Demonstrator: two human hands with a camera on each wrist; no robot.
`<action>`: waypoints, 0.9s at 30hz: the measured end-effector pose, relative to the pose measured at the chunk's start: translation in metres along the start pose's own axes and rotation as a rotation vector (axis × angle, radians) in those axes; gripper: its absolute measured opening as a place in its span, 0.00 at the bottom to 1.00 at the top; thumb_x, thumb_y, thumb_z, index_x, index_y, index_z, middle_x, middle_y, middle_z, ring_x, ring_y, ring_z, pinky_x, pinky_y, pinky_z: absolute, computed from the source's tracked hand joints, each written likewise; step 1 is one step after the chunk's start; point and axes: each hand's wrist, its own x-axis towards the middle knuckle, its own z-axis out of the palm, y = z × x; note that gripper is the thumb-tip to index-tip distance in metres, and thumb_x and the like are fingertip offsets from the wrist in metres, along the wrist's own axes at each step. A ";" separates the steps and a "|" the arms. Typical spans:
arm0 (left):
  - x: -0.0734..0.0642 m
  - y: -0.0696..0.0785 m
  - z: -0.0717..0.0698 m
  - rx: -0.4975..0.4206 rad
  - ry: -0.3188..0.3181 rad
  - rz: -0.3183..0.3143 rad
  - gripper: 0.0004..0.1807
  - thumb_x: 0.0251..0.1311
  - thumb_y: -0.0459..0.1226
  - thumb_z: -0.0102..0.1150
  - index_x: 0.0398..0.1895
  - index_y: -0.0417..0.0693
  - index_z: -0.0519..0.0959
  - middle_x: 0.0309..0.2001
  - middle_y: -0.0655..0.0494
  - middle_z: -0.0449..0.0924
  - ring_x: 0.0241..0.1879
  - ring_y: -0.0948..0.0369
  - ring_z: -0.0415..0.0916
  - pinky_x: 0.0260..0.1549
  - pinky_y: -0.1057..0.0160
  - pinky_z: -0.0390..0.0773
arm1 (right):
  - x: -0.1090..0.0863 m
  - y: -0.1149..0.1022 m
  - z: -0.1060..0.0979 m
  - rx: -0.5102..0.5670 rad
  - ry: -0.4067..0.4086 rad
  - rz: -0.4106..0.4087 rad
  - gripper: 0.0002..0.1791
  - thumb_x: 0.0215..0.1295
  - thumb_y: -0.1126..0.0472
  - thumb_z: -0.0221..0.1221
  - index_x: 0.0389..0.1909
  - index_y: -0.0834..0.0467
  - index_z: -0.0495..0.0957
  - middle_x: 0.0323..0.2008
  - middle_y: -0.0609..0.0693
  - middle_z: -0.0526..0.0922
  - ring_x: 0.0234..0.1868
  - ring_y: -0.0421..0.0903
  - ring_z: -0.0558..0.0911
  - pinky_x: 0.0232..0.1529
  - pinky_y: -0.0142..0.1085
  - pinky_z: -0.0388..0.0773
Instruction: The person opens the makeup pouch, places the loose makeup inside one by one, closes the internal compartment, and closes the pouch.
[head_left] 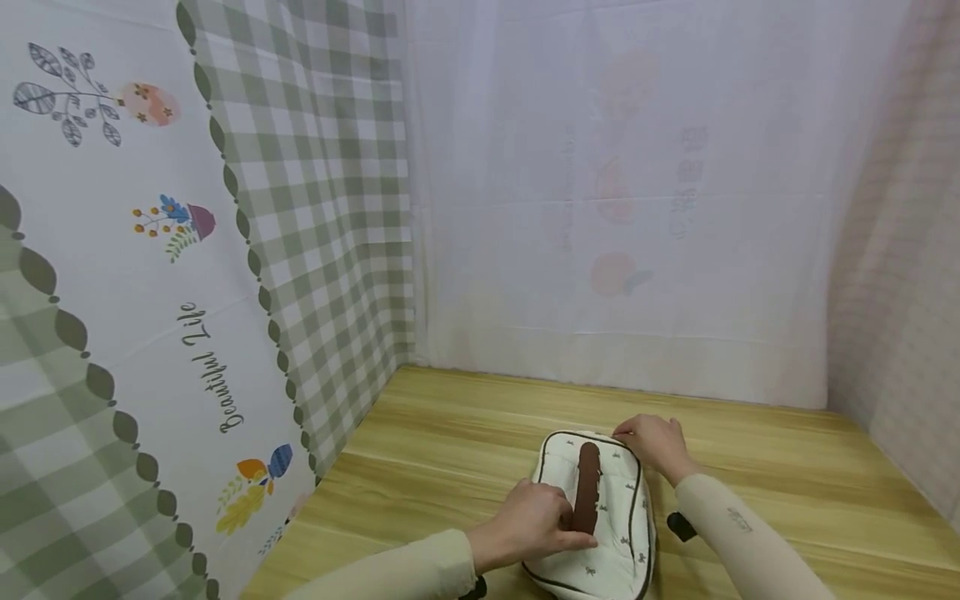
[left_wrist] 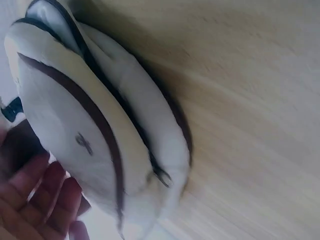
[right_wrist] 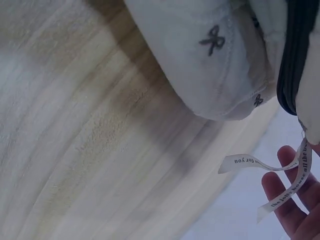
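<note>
A white zip bag (head_left: 615,512) with dark piping and small bow prints lies on the wooden table. My left hand (head_left: 528,521) holds the brown handle (head_left: 588,487) on its top face, thumb stretched along the bag. In the left wrist view the bag's side shows a dark zipper with a small zipper pull (left_wrist: 161,175). My right hand (head_left: 654,442) is at the bag's far right corner, its fingertips pinching at the zipper end. In the right wrist view a printed ribbon (right_wrist: 287,195) hangs there across the fingers; the exact pinch point lies out of frame.
The wooden table (head_left: 450,425) spreads around the bag. A green checked cloth (head_left: 322,167) hangs along the left, and a pale cloth (head_left: 510,275) hangs behind the table's far edge. Another cloth (head_left: 907,292) hangs on the right.
</note>
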 end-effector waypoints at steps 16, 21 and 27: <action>0.032 -0.060 -0.002 -0.246 -0.086 -0.144 0.19 0.66 0.51 0.61 0.52 0.51 0.84 0.51 0.59 0.80 0.49 0.64 0.77 0.46 0.67 0.76 | -0.002 0.009 0.005 0.037 -0.013 0.016 0.07 0.66 0.61 0.63 0.36 0.50 0.89 0.40 0.53 0.87 0.44 0.60 0.83 0.49 0.71 0.62; 0.057 -0.071 0.005 -0.170 -0.116 -0.137 0.30 0.62 0.54 0.65 0.63 0.50 0.77 0.62 0.53 0.74 0.62 0.58 0.70 0.61 0.62 0.68 | -0.002 0.008 0.004 0.044 -0.020 0.027 0.07 0.66 0.61 0.63 0.36 0.50 0.89 0.40 0.53 0.87 0.44 0.60 0.83 0.50 0.71 0.61; 0.081 -0.071 0.012 -0.116 -0.173 -0.091 0.29 0.59 0.52 0.68 0.62 0.53 0.79 0.65 0.52 0.72 0.65 0.58 0.67 0.63 0.63 0.65 | 0.001 0.008 0.004 0.046 -0.025 0.026 0.07 0.66 0.61 0.63 0.38 0.51 0.89 0.40 0.54 0.87 0.43 0.59 0.83 0.46 0.65 0.66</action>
